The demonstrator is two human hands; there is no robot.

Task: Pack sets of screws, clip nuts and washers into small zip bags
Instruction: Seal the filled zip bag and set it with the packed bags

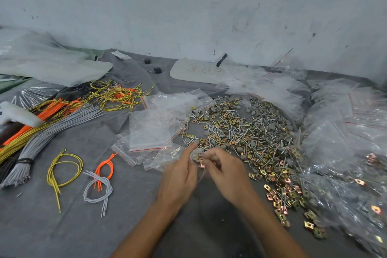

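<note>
Both hands meet in the middle: the left hand point(180, 174) and right hand point(226, 172) each pinch the mouth of one small zip bag point(201, 174). It's blurry, but the bag seems to trail toward the near edge with its opening facing far. A clip nut point(202, 166) shows right at the fingertips; can't tell if it's fully inside. The loose pile of screws, clip nuts and washers point(240, 128) sits just far-right of the grip, so I'd guess the right hand is the closer one for the next grab. The stack of empty zip bags point(150, 130) lies far-left, nearer the left hand. Filled bags point(345, 153) crowd the right side and wire bundles point(41, 138) sit well off left, nothing really blocking.
</note>
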